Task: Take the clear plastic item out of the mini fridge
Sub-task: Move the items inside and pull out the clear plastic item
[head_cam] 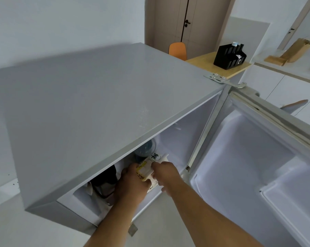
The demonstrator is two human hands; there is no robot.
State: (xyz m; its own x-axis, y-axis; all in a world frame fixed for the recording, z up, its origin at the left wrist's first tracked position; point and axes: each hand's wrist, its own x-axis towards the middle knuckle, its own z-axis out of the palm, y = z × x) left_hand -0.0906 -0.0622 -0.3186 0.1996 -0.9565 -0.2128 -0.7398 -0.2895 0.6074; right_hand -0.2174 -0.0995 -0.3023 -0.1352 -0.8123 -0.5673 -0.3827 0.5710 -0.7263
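Observation:
I look down on a grey mini fridge (90,107) with its door (257,154) swung open to the right. Both my hands reach into the top compartment. My left hand (132,182) and my right hand (165,173) both grip a white and yellow carton (147,169) with black print, at the compartment's front. Behind the carton stands a clear plastic item (145,148) with a bluish, rounded top, partly hidden by the fridge's top edge. To the left of my left hand sits a dark object (104,182).
The door's inner shelves (284,198) hold nothing visible. Behind the fridge, a wooden table (220,65) carries a black organiser (229,56), with an orange chair (178,50) and a brown door (186,20) beyond. White cabinets (282,86) stand at the right.

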